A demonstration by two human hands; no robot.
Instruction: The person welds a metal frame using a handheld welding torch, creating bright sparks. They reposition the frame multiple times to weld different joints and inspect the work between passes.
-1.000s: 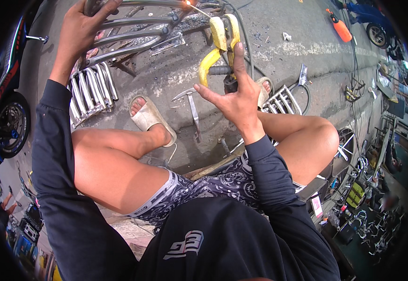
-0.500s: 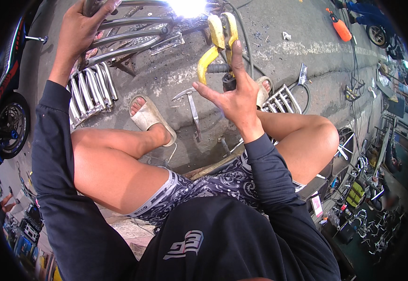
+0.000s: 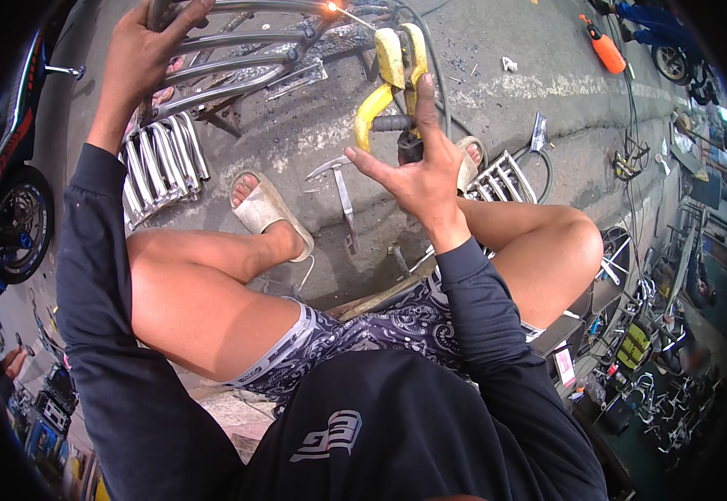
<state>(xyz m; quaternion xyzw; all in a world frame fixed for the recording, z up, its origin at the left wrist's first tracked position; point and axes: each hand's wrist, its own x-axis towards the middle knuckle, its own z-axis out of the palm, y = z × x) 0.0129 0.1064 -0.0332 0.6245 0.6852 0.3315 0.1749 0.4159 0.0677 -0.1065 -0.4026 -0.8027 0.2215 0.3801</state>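
Note:
My left hand (image 3: 139, 58) is closed on a rack of bent metal tubes (image 3: 238, 73) at the upper left. My right hand (image 3: 427, 171) holds a yellow welding electrode holder (image 3: 390, 63). Its thumb and one finger stretch along the holder, and the other fingers are mostly hidden. From the jaws a thin welding rod (image 3: 355, 17) runs up and left to the tubes. An orange glowing spot (image 3: 332, 7) marks where the rod's tip meets the end of the upper tube. Below lies a chipping hammer (image 3: 345, 204) on the ground between my feet.
Shiny bent tubes (image 3: 163, 167) lie at left, and more tubes (image 3: 505, 179) beside my right foot. A cable (image 3: 443, 75) runs past the holder. An orange spray bottle (image 3: 605, 50) stands at far right. A motorcycle (image 3: 21, 217) is at the left edge; metal parts (image 3: 656, 401) clutter the lower right.
The blinding white arc at the tube end has gone out, leaving an orange glow and a visible rod. Both hands have stayed almost in place.

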